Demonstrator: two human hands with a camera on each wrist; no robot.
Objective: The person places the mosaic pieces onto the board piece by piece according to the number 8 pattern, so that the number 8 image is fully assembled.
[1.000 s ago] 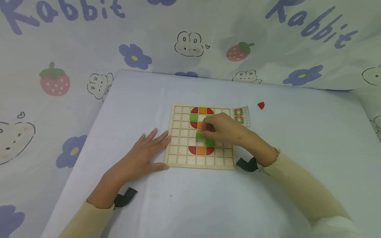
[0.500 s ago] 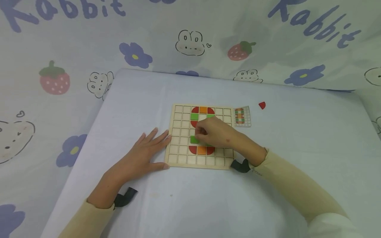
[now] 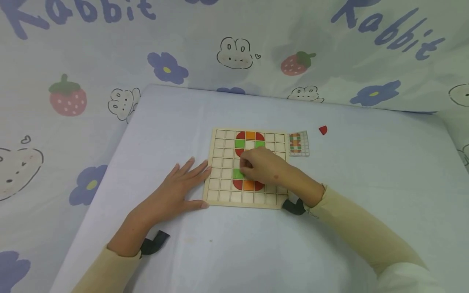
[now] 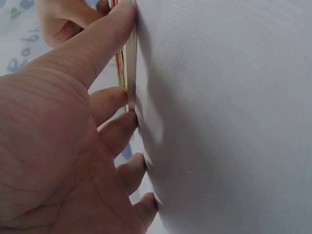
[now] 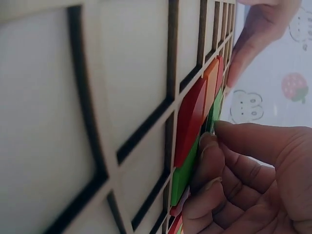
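A pale wooden grid board [image 3: 220, 196] lies on the white table, with red quarter-round, orange and green square tiles in its middle columns. My right hand [image 3: 264, 165] is over the board, thumb and fingertips pinching a green square tile [image 3: 237, 174] at a cell just above the bottom red-and-orange row. In the right wrist view the thumb meets that green tile [image 5: 216, 105] beside the orange tile [image 5: 210, 83]; part of it is hidden. My left hand [image 3: 179, 189] lies with spread fingers against the board's left edge. The left wrist view shows its fingertips [image 4: 127, 97] touching that edge.
A small pattern card [image 3: 299, 144] with a coloured grid lies at the board's right edge. Farther right sits one loose red quarter-round tile [image 3: 323, 130]. A printed cloth with rabbits and strawberries [image 3: 294, 64] hangs behind the table.
My right hand has carried the green tile left and toward the front, down to a cell left of centre. The left hand has stayed in place.
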